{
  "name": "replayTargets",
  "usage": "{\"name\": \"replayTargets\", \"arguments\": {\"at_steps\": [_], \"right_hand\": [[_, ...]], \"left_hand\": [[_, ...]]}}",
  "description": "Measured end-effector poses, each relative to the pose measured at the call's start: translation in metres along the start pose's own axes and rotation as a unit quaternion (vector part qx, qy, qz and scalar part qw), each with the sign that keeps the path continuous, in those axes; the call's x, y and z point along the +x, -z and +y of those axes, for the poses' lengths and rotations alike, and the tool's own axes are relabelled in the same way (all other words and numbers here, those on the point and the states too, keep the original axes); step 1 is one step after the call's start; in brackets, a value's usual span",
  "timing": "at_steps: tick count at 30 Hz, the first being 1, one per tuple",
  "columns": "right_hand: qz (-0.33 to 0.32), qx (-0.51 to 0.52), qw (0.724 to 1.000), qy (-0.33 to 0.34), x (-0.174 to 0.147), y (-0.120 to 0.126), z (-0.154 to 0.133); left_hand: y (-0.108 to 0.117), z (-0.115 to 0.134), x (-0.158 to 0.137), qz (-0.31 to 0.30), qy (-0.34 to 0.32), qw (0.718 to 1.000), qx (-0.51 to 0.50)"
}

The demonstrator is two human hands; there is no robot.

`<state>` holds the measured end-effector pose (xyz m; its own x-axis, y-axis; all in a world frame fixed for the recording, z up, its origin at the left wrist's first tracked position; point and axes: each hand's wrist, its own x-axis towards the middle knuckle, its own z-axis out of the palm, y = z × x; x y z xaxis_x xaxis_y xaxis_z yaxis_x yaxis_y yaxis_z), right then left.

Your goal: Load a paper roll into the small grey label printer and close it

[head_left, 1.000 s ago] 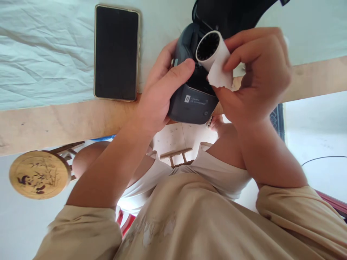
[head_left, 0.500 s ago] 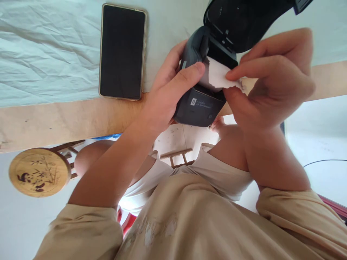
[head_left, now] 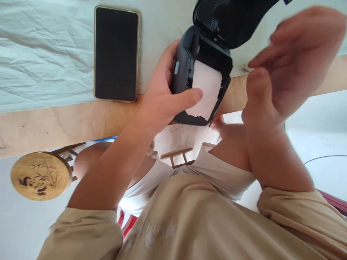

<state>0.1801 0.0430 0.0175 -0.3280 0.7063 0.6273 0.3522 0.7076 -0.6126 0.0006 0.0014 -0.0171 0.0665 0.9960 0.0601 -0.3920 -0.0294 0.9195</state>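
Note:
My left hand (head_left: 170, 94) grips a dark grey portable label printer (head_left: 181, 66) by its left side, with the thumb pressed on a strip of white paper (head_left: 208, 81). The paper comes out of the printer's bay and lies over its front, its edges torn and ragged. Tilted up and back, the printer's black lid (head_left: 227, 21) stands open. My right hand (head_left: 295, 61) is off to the right, apart from the printer, slightly blurred, with fingers stretched out and nothing seen in them.
A tablet (head_left: 116, 54) with a dark screen lies left of the printer on the pale green cloth (head_left: 40, 54). The wooden table edge (head_left: 54, 121) runs below. A round stool (head_left: 40, 176) stands at lower left. Something small and whitish (head_left: 246, 66) lies by my right fingertips.
My right hand has let go of the paper and moved right, up and away. The paper now lies down over the printer's front, under my left thumb.

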Motion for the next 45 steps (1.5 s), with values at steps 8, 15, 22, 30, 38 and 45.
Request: {"name": "replayTargets", "arguments": {"at_steps": [8, 15, 22, 30, 38, 45], "right_hand": [[-0.068, 0.210, 0.975, 0.007, 0.003, 0.002, 0.036], [-0.122, 0.147, 0.968, -0.164, -0.006, -0.004, 0.024], [-0.246, 0.165, 0.946, -0.134, -0.005, -0.014, 0.028], [-0.260, 0.182, 0.928, -0.195, -0.005, -0.013, 0.021], [-0.252, 0.172, 0.940, -0.153, -0.008, -0.016, 0.030], [-0.224, 0.091, 0.964, -0.109, -0.008, -0.012, 0.026]], "left_hand": [[0.004, -0.015, 0.004, -0.010, -0.043, 0.999, -0.014], [-0.003, -0.006, 0.000, -0.013, -0.028, 0.999, -0.031], [-0.037, 0.014, -0.006, 0.137, 0.015, 0.989, -0.057], [-0.034, 0.014, -0.006, 0.127, 0.045, 0.990, -0.033], [-0.028, 0.007, -0.001, 0.108, 0.015, 0.993, -0.035], [-0.024, 0.009, -0.003, 0.076, 0.015, 0.996, -0.036]]}}
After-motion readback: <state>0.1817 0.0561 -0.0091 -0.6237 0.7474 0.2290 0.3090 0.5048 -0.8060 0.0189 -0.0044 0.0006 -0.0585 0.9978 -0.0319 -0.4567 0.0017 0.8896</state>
